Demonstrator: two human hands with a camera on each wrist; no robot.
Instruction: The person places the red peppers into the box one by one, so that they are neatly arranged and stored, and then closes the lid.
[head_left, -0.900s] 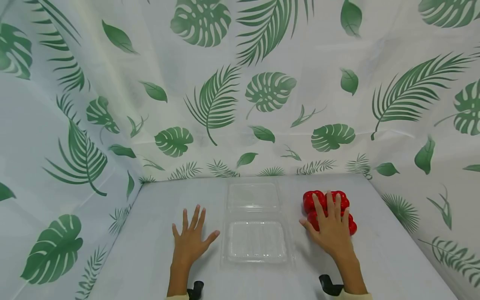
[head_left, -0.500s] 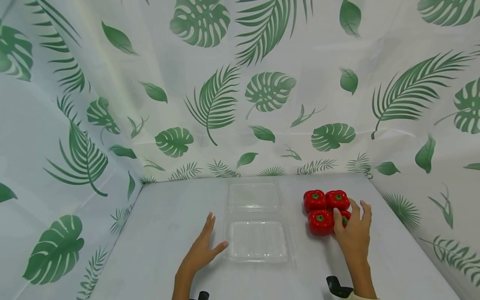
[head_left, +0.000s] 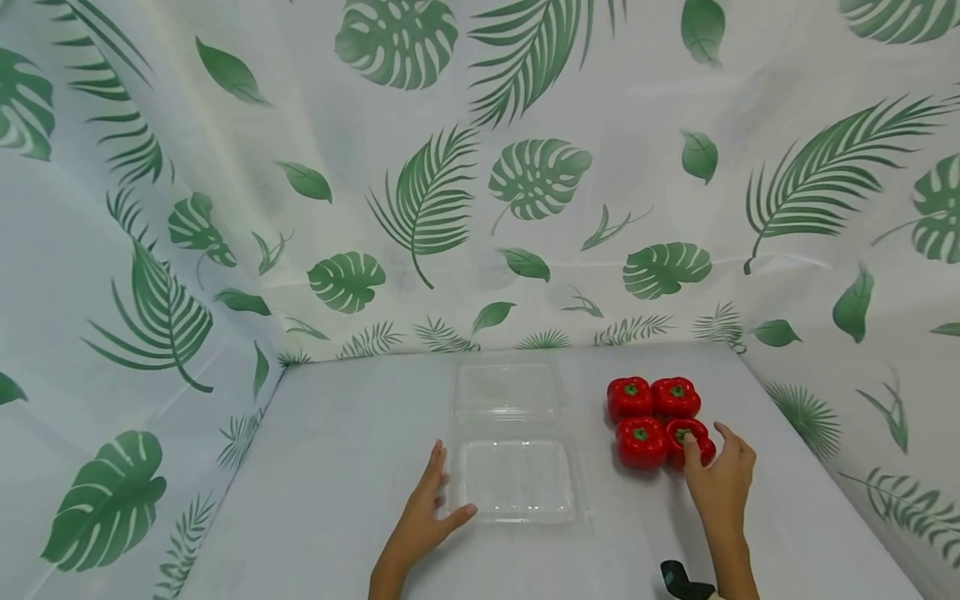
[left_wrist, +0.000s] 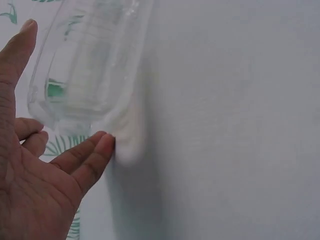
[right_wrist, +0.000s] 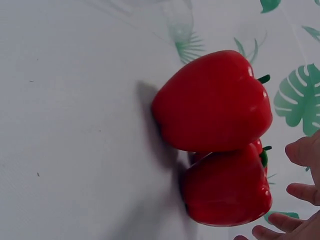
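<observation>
Several red bell peppers with green stems stand bunched in two rows on the right of the table. My right hand [head_left: 722,479] hovers at the near-right bell pepper [head_left: 703,446], thumb over its top and fingers spread along its right side. In the right wrist view the fingers [right_wrist: 305,192] are apart from the peppers [right_wrist: 212,102]. Left of them lies a clear plastic clamshell box, its base [head_left: 517,479] nearest me and its lid [head_left: 506,390] folded back. My left hand [head_left: 426,512] is at the base's left edge; in the left wrist view its fingertips [left_wrist: 106,144] appear to touch the rim.
The white table [head_left: 337,433] carries the box in the middle and the peppers at right. A white curtain with green leaf prints [head_left: 540,179] closes off the back and both sides.
My right hand has gone from lying spread over the peppers to the near-right one, moving right and nearer. My left hand has shifted right to the box and turned onto its side.
</observation>
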